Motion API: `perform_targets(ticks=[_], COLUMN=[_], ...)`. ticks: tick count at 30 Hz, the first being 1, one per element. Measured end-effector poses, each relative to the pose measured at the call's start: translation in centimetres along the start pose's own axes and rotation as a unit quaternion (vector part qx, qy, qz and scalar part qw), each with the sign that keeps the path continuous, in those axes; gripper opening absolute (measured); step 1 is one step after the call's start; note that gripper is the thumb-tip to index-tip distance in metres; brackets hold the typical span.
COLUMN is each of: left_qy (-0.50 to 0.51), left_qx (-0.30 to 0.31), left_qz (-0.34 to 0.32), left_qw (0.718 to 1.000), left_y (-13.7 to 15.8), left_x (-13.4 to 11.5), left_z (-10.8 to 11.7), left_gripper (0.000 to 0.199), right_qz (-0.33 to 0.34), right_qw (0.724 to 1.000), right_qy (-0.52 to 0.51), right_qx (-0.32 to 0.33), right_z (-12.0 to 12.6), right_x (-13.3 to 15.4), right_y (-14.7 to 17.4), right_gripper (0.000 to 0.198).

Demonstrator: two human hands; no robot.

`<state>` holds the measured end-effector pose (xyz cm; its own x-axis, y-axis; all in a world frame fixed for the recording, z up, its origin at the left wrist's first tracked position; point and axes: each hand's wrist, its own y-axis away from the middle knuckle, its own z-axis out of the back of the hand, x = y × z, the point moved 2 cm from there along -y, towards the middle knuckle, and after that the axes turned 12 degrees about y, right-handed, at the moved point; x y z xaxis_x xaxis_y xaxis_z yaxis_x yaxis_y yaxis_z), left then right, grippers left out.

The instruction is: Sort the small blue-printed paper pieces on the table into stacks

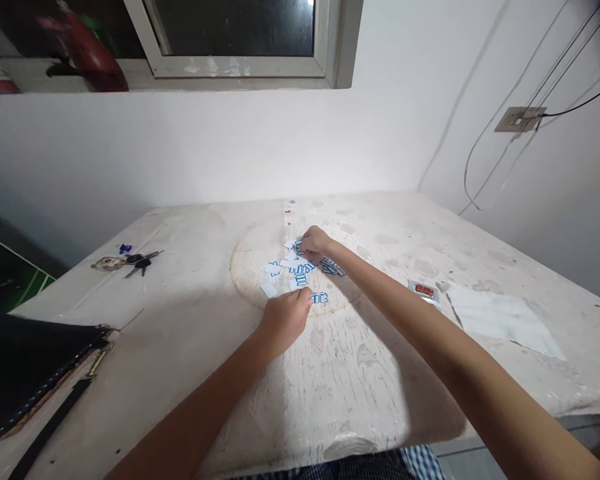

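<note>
My left hand [286, 319] is closed in a pinch on a small white paper piece with blue markings [321, 297], which sticks out to the right of the fingertips. Further back, my right hand [316, 241] reaches down into a loose pile of similar paper pieces [300, 270], fingers curled together at a blue-marked piece [299, 247]. Some pieces in the pile lie blank side up, others show blue outlines. More blue-marked pieces [333, 267] lie partly hidden under my right wrist.
Keys [141, 261] lie on the table [205, 267] at the left, near a black bag [35, 367]. At the right are a small packet with reddish contents [425, 291] and a white sheet [505, 320]. A wall socket [520, 119] with hanging cables is at upper right.
</note>
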<state>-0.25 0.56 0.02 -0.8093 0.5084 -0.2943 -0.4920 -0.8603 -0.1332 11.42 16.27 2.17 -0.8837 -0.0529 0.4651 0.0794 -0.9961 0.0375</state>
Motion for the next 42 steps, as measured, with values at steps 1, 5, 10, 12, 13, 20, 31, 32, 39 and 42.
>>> perform_targets(ticks=[1,5,10,12,13,20,31,32,39,42], left_qy=[0.001,0.009,0.025,0.034,0.038,0.075,0.136,0.140,0.149,0.146], left_qx=[-0.001,-0.009,-0.029,-0.030,-0.028,-0.007,0.007,0.007,0.001,0.003], left_qz=[-0.001,0.000,0.000,0.006,0.011,0.042,0.050,0.052,0.061,0.061], left_qw=[1.000,1.000,0.999,0.999,0.999,0.996,0.989,0.989,0.987,0.987], left_y=[0.0,0.1,0.2,0.2,0.2,0.2,0.0,0.0,-0.1,-0.1], left_x=[0.0,0.1,0.3,0.3,0.4,0.3,0.5,0.5,0.7,0.8], left_z=[0.0,-0.2,-0.2,-0.1,0.0,0.5,0.6,0.6,0.5,0.5], left_gripper=[0.025,0.026,0.025,0.023,0.022,0.021,0.019,0.019,0.019,0.019], right_qz=[-0.001,0.012,0.106,0.168,0.189,0.294,0.307,0.302,0.294,0.299], right_qw=[1.000,0.993,0.962,0.963,0.965,0.955,0.946,0.945,0.952,0.954], right_qy=[-0.023,-0.117,-0.249,-0.209,-0.181,-0.049,0.062,0.080,0.066,0.010], right_qx=[0.001,-0.015,0.020,0.010,0.007,0.005,-0.083,-0.092,-0.057,-0.033], right_z=[0.4,2.4,4.0,4.0,3.9,2.6,0.8,0.8,0.5,0.2], right_x=[-0.4,-1.7,-2.3,-2.5,-2.6,-2.6,-2.4,-2.3,-2.2,-2.4], right_y=[0.2,3.4,10.5,12.6,13.3,15.0,15.4,15.4,15.0,14.8], right_gripper=[0.004,0.012,0.003,0.005,0.006,0.018,0.010,0.008,0.009,0.022])
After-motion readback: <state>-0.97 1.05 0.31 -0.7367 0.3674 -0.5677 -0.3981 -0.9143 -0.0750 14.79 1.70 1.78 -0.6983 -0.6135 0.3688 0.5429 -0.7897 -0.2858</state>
